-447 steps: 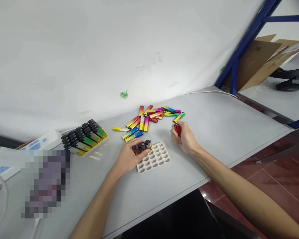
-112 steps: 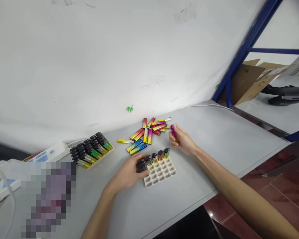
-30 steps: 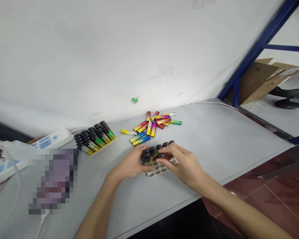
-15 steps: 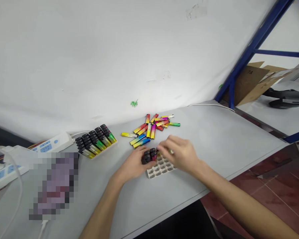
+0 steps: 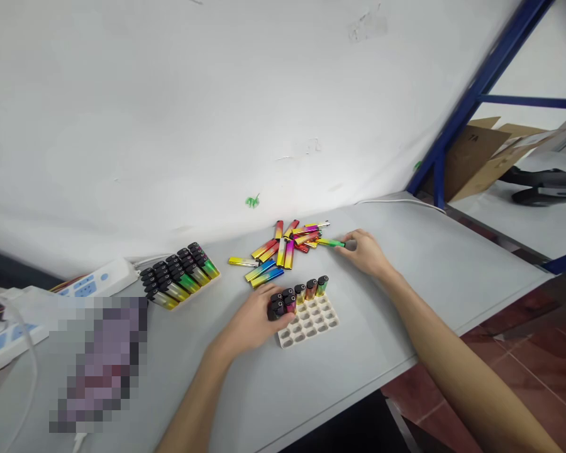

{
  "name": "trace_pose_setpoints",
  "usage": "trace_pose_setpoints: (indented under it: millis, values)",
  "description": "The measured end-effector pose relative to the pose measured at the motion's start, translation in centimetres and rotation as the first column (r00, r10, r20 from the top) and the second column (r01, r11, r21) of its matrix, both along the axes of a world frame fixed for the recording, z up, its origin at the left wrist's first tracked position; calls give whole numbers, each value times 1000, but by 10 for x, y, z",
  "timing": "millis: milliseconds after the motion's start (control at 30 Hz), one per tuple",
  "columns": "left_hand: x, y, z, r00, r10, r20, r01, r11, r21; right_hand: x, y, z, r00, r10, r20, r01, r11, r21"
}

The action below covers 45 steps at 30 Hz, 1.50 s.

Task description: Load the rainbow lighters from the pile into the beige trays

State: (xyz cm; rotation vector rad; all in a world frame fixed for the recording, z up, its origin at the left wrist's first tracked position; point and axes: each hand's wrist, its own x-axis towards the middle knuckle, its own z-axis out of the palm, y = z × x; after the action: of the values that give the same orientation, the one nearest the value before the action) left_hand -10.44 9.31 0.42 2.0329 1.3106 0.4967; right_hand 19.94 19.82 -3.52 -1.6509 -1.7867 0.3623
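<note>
My left hand (image 5: 252, 318) curls around several black-capped lighters (image 5: 290, 302) that stand at the left end of a white honeycomb tray (image 5: 311, 338). Along the tray's far row, three more lighters (image 5: 311, 289) stand upright; the front holes hold nothing. At the right side of a loose pile of shiny lighters (image 5: 288, 251), my right hand (image 5: 362, 253) pinches the black end of a green-and-yellow lighter (image 5: 331, 243) lying flat. Its fingers are closed on that end, partly hiding it.
A second tray filled with upright lighters (image 5: 182, 280) stands to the left. Beyond it lie white power strips (image 5: 87, 283) and a blurred-out object (image 5: 101, 358) with a cable. A white wall (image 5: 193, 126) backs the table; a blue metal frame (image 5: 453, 135) and cardboard box (image 5: 476, 151) are at right.
My right hand has moved from the tray out to the pile's right side and taken hold of the green-and-yellow lighter. My left hand stays at the tray. The far-row lighters now show.
</note>
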Motion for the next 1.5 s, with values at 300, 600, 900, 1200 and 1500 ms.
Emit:
trace_pose_setpoints:
  millis: [300, 600, 900, 1200, 1500]
  values:
    - [1, 0, 1, 1000, 13, 10, -13, 1000, -27, -28, -21, 27, 490, 133, -861, -223, 975, 23]
    - [-1, 2, -8, 999, 45, -18, -46, 999, -21, -48, -34, 25, 641, 205, -740, -288, 957, 16]
    - [0, 1, -5, 999, 34, 15, -34, 999, 9, -54, -35, 19, 756, 225, -615, -283, 959, 3]
    - [-4, 2, -11, 999, 28, 30, -27, 999, -24, -59, -38, 19, 728, 226, -648, -309, 951, -16]
    - [-3, 3, -10, 997, 60, 57, -57, 997, -49, -58, -39, 19, 719, 231, -655, -329, 944, -29]
